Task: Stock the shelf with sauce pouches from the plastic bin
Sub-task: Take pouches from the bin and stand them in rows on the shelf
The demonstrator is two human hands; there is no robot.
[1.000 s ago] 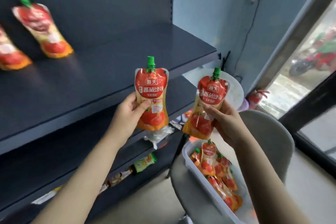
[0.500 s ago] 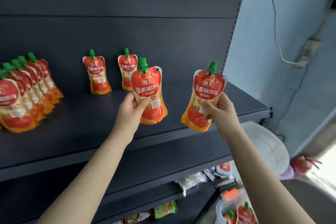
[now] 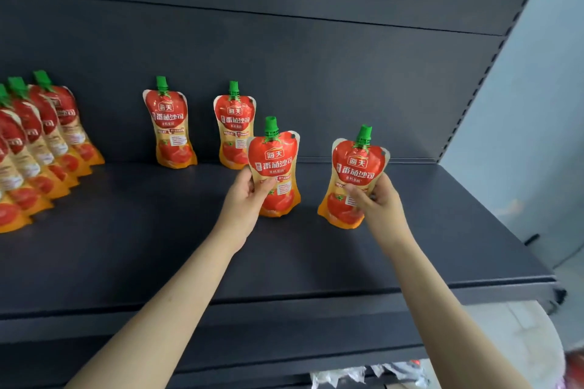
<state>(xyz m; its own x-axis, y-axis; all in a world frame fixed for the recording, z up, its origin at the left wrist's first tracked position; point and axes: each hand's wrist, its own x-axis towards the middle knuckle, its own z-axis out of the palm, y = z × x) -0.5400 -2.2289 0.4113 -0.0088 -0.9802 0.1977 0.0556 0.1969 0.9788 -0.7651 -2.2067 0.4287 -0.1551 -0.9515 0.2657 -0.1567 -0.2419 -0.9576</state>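
Over the dark shelf (image 3: pixel 158 246), both hands are raised, each with one sauce pouch. The left hand (image 3: pixel 245 196) grips the left pouch (image 3: pixel 274 161) round its lower half, with the thumb across the front and the fingers curled behind. This pouch is upright with its green cap up, and its bottom edge may rest on the shelf; the view does not settle it.

The right hand (image 3: pixel 376 202) pinches the right pouch (image 3: pixel 355 174) at its waist between thumb and fingers. This pouch tilts a little, its cap leaning away from the left hand. The two held pouches are apart, with bare shelf between them.

Beyond the left hand, against the back panel (image 3: pixel 284 57), stand two more. The first standing pouch (image 3: pixel 235 123) is just behind the left pouch and partly covered by it, and the second standing pouch (image 3: pixel 169 129) is further to the left. Well to the left of the left hand, a row of pouches (image 3: pixel 38 151) stands packed one behind another. To the right of the right hand the shelf ends at a pale wall (image 3: pixel 537 104).
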